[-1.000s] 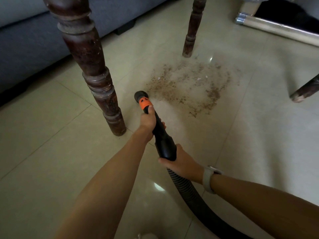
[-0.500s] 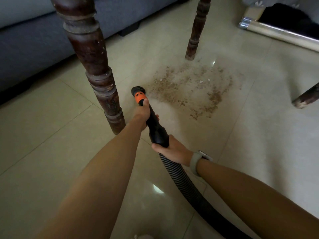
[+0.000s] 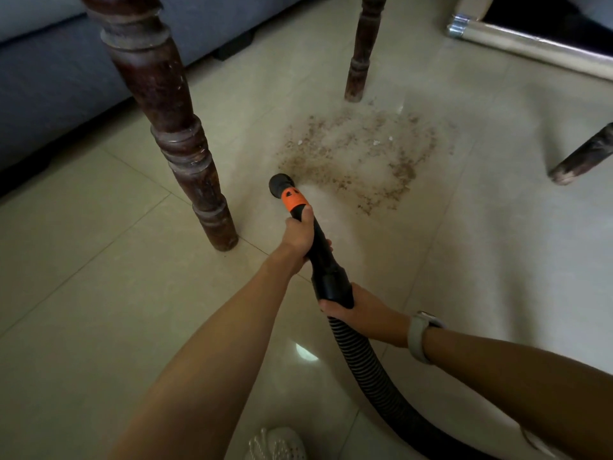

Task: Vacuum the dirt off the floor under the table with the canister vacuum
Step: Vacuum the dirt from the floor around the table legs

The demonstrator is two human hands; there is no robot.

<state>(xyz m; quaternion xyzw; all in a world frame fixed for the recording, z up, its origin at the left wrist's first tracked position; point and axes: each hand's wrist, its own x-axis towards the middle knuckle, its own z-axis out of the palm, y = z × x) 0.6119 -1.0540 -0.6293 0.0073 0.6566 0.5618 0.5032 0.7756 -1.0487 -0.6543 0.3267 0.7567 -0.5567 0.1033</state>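
A patch of brown dirt (image 3: 361,157) lies on the beige tile floor between the table legs. The black vacuum nozzle (image 3: 282,184), with an orange collar behind it, touches the near left edge of the patch. My left hand (image 3: 298,232) grips the black wand just behind the orange collar. My right hand (image 3: 360,308) holds the wand's thick rear end where the ribbed black hose (image 3: 371,376) joins. The hose runs down to the bottom right. The canister is out of view.
A turned dark wooden table leg (image 3: 172,127) stands close left of the nozzle, another leg (image 3: 361,54) beyond the dirt, and a third leg's foot (image 3: 577,161) at right. A grey sofa (image 3: 43,81) fills the far left. A metal-edged threshold (image 3: 530,44) lies at top right.
The nozzle has swung right from beside the near table leg and now sits at the dirt's near left edge. Both hands keep their grip.
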